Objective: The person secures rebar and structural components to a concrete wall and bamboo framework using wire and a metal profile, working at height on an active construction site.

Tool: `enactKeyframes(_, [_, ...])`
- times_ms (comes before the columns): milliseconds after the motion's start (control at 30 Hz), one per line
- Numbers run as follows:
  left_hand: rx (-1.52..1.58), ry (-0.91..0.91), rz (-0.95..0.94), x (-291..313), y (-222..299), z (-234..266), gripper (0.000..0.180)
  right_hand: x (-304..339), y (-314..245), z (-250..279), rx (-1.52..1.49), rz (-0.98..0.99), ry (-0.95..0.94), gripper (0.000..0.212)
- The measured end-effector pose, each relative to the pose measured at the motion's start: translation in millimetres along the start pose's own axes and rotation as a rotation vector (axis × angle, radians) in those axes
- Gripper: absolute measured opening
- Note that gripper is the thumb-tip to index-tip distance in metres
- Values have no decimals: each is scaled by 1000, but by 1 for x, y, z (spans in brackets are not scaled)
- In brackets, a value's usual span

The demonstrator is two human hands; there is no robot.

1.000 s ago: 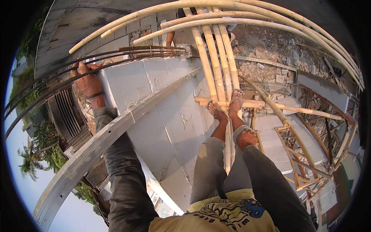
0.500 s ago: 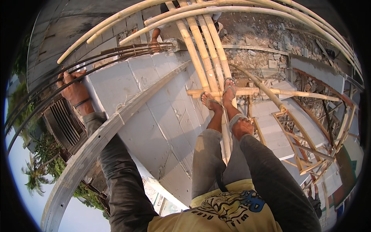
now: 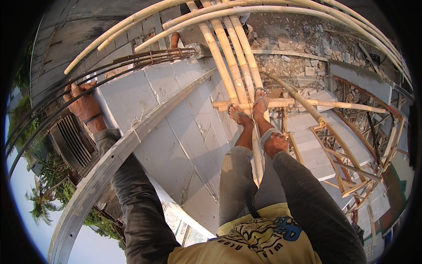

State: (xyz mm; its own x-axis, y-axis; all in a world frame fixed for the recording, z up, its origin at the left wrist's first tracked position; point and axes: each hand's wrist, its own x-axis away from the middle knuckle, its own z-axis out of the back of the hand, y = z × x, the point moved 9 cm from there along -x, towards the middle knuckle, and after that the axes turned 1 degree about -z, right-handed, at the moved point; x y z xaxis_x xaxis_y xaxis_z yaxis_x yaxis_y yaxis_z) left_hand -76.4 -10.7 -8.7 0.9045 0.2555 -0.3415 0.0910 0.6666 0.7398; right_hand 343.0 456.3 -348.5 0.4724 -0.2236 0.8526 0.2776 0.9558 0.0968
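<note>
At the far left, my left hand (image 3: 84,105), with a dark band at the wrist, is closed around the long dark steel rebars (image 3: 125,61). These bars run along the top edge of a grey block wall (image 3: 176,127). My right hand (image 3: 277,144) is by my right lower leg, with its fingers curled at a grey roll (image 3: 268,134) that may be the trouser hem. Its fingertips are partly hidden. Both my sandalled feet (image 3: 250,108) stand on bamboo poles (image 3: 228,61). Another person's hand (image 3: 175,50) is at the rebars' far end.
A long pale beam (image 3: 110,163) leans across the wall and my left arm. More bamboo poles (image 3: 281,9) arch across the far side. Rubble (image 3: 307,53) lies below at the far right. Wooden frames (image 3: 343,163) stand to the right. Corrugated sheet (image 3: 70,141) and trees are below left.
The other person's forearm at the rebars has shifted slightly. My own hands stay where they were.
</note>
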Motion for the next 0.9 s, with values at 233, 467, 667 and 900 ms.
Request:
enactKeyframes(233, [76,8,4,0,-4,2,28,1,-1,1,-13,-7,-78,41])
enactKeyframes(467, [51,3,18,-1,-8,3,30,-2,1,-3,-1,-32,-84,42])
enactKeyframes(667, [50,13,31,1,-4,2,30,-4,1,-8,-11,-38,-68,46])
enactKeyframes(900, [72,15,52,0,-6,3,30,-1,1,-3,-43,18,-25,40])
